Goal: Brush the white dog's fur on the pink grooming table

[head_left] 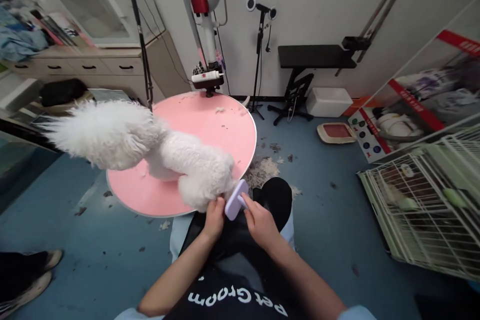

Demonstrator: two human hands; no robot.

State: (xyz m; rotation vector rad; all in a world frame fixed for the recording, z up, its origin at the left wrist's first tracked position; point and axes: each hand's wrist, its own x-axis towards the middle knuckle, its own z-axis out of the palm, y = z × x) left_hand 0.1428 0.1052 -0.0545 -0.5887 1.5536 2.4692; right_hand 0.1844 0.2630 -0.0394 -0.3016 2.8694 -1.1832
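White dog (161, 145): stands on a round pink table (210, 120), its fluffy head toward the left and its hind end at the near edge, close to the person's lap.
Left hand (215, 217): fingers curled in against the dog's hind end; whether they pinch coat or only rest on it cannot be told.
Right hand (260, 222): closed around the handle of a lavender brush (237, 200), forefinger stretched toward the back of its head.
Brush: tilted just beside the left fingers, at the dog's rear; its working face is turned from view, and contact with the coat is unclear.
Brushwork: best done, by the look of it, with short, light strokes along the lie of the hair, the wrist loose and the head kept flat, so the pins do not dig into skin.
Steadying: the left hand would do well to support the coat near its roots, easing any pull, with fingertips clear of the brush's path.
Table edge: the hind end sits so near the rim that gentle pressure seems wise; a hard tug could unsettle the dog's footing.
Floor: a pale heap of clippings (262, 172) lies beyond the table, near the person's knee.
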